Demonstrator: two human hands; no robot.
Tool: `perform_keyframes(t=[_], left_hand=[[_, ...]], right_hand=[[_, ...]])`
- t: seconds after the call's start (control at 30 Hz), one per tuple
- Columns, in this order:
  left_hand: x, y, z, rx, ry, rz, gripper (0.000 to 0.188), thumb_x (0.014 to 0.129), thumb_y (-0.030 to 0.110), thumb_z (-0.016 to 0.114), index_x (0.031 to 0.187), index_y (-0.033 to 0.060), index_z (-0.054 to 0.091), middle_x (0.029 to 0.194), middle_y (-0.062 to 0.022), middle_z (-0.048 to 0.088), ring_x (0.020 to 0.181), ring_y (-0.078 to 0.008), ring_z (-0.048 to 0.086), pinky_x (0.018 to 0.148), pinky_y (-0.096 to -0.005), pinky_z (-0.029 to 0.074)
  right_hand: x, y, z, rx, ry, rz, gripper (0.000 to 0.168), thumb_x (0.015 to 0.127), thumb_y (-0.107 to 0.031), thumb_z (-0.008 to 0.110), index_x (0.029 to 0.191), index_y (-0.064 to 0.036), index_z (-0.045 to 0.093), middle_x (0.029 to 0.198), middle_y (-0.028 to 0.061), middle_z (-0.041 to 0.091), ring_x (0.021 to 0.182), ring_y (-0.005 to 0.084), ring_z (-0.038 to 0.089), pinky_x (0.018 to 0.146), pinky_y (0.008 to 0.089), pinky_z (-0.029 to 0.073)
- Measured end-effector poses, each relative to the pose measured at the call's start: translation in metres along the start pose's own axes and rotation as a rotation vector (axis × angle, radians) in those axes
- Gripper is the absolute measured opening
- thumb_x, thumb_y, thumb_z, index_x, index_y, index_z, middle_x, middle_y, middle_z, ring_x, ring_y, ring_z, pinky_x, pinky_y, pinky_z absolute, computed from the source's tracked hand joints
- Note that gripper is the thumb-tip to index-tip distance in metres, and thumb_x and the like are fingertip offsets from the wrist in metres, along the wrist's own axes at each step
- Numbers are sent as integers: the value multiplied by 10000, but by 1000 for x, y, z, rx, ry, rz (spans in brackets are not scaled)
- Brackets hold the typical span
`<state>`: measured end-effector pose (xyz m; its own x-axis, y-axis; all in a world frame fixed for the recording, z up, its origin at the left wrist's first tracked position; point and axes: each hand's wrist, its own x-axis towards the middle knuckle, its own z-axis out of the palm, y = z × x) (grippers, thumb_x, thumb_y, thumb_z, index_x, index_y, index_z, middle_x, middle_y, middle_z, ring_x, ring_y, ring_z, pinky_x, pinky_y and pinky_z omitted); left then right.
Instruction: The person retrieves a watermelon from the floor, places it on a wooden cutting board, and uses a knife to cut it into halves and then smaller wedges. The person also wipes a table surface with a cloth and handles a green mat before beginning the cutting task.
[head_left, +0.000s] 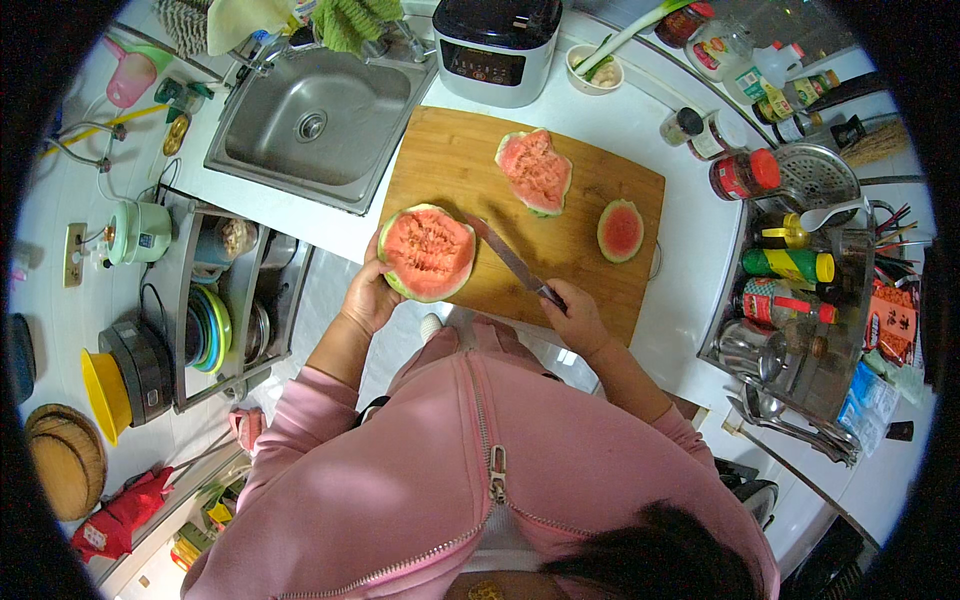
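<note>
My left hand (372, 292) holds a large cut piece of watermelon (428, 253) by its rind, cut face up, over the front left part of the wooden cutting board (457, 146). In my right hand (577, 318) is the dark handle of a kitchen knife (510, 258); its blade points up and left, with the tip close to the large piece. Behind the knife, an uneven piece of watermelon (534, 169) lies on the board. A small oval end slice of watermelon (621, 230) rests near the board's right side, red face up.
A steel sink (300, 127) is at the back left. Behind the board stand a white and black countertop appliance (491, 52) and a bowl with a leek (595, 69). Seasoning jars (742, 174) and a metal rack (795, 300) with bottles line the right side.
</note>
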<state>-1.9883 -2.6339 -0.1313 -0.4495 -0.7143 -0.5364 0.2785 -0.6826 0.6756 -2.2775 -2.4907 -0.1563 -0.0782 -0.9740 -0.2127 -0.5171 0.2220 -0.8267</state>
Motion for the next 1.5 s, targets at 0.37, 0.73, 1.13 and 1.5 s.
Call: perform_keyframes(t=[0.37,0.73,1.13,1.5], left_hand=[[1,-2,-3,-1,33,5,737,760,229,502,1443,221,224,1408,-82,357,1204,-287,455,852,-461,486],[2,-2,-4,-43,-13,-2,723,780,215,486,1442,219,196,1419,-110,326,1238,-323,426,856,-502,495],[23,-10,-8,-314,-54,-71,614,831,336,501,1359,73,330,1374,-158,406,1219,-358,449,951,-537,421],[34,-18,-2,-352,-41,-11,562,877,280,497,1376,194,256,1397,-138,338,1218,-392,431,893,-554,452]], right_hand=[[-3,5,4,-4,132,-77,278,849,-168,579,1060,9,547,904,208,599,841,366,591,750,423,464],[-8,16,1,41,354,48,293,853,-218,590,1034,9,548,821,211,593,750,365,596,659,421,463],[-4,46,22,200,438,49,122,908,-155,544,939,-38,528,684,-21,478,585,51,453,490,209,373],[-4,-13,9,46,209,-16,270,860,-230,584,1020,-13,562,787,201,580,698,339,582,631,395,459]])
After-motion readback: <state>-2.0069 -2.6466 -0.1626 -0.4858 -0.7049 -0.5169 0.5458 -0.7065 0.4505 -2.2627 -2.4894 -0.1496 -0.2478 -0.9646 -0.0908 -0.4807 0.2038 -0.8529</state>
